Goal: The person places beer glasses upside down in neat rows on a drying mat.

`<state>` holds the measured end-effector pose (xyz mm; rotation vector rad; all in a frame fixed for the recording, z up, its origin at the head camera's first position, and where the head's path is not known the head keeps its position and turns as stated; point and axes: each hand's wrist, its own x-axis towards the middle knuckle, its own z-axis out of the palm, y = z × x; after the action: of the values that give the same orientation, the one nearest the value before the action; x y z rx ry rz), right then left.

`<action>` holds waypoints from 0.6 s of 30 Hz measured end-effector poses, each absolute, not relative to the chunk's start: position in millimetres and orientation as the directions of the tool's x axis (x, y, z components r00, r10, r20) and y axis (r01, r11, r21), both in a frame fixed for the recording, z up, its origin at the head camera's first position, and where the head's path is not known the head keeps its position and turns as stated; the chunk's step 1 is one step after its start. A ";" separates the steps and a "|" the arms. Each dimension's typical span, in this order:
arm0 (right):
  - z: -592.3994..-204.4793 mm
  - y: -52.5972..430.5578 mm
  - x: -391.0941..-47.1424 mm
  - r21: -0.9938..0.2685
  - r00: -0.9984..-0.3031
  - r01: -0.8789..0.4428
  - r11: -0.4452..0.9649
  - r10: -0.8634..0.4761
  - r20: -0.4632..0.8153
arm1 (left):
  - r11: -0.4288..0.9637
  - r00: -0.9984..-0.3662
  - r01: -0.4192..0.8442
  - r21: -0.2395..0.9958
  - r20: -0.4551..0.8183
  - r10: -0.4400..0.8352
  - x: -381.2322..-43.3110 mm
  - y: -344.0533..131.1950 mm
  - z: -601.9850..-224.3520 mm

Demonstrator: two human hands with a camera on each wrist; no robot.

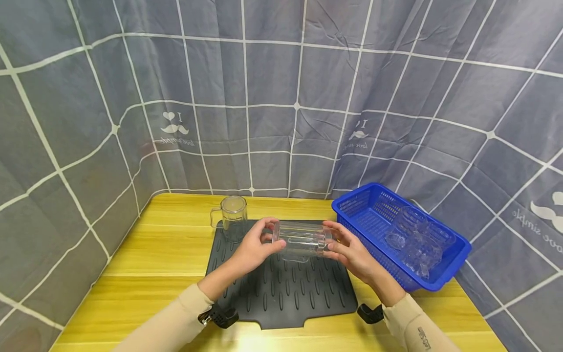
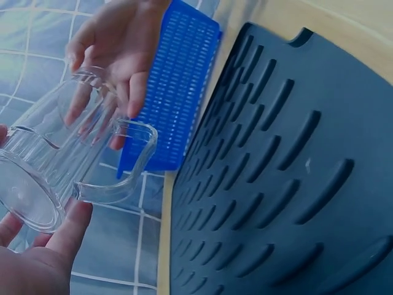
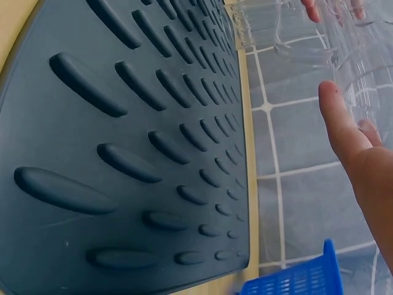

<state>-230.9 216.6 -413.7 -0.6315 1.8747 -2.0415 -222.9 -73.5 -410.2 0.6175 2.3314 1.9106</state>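
Note:
A clear glass mug (image 1: 303, 235) lies sideways in the air over the black ribbed mat (image 1: 286, 288), its handle (image 2: 144, 160) turned down toward the mat. My left hand (image 1: 257, 247) grips one end, thumb on the near side and fingers behind. At the other end my right hand (image 1: 354, 252) holds the mug between thumb and fingers. In the left wrist view, the left fingers (image 2: 73, 227) are at the thick round end. The right wrist view shows the right thumb (image 3: 334, 114) along the glass. Another glass mug (image 1: 234, 215) stands upright at the mat's far left corner.
A blue perforated basket (image 1: 352, 208) sits right of the mat, with several clear glass mugs (image 1: 415, 239) piled in its near right part. Under everything is a yellow wood-grain table (image 1: 171, 244). A grey checked curtain (image 1: 272, 127) hangs behind and around it.

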 end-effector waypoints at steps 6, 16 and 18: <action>-416.3 218.1 -233.9 -0.993 -0.839 -0.062 -0.104 -0.532 0.109 | 0.189 -0.905 0.317 0.929 0.236 0.354 -224.0 -74.6 -393.2; -420.9 221.4 -237.1 -0.990 -0.817 -0.122 -0.064 -0.560 0.137 | 0.281 -0.891 0.390 0.877 0.282 0.356 -220.1 -71.6 -357.3; -421.7 223.5 -237.7 -0.990 -0.815 -0.135 -0.051 -0.562 0.140 | 0.313 -0.885 0.416 0.854 0.301 0.354 -225.8 -71.5 -359.4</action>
<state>-237.7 223.5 -421.7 -0.7433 1.9180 -1.9354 -225.8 -71.5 -359.4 0.7607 2.5915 1.7147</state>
